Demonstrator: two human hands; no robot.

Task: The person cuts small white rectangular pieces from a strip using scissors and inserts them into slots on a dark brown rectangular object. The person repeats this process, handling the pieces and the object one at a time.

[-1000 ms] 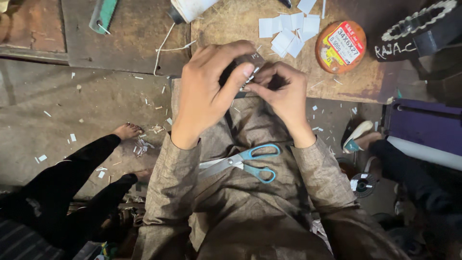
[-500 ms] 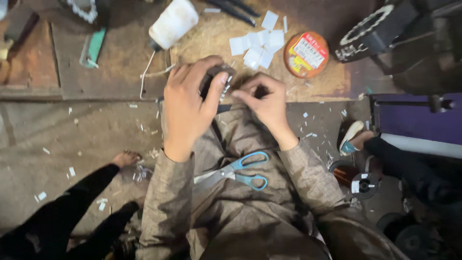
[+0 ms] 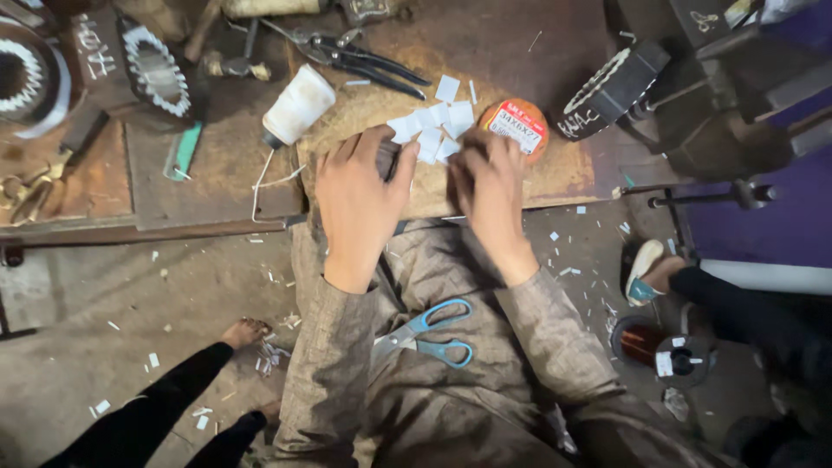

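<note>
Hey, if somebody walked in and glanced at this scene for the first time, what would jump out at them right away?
First, the person's two hands, left hand and right hand, pressed down at the near edge of the worn wooden board, beside a cluster of small white paper squares. Next, the blue-handled scissors lying on the lap, and the round orange tape roll just beyond the right hand.

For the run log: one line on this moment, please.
left hand on board edge | right hand beside white paper squares | scissors on lap
</note>
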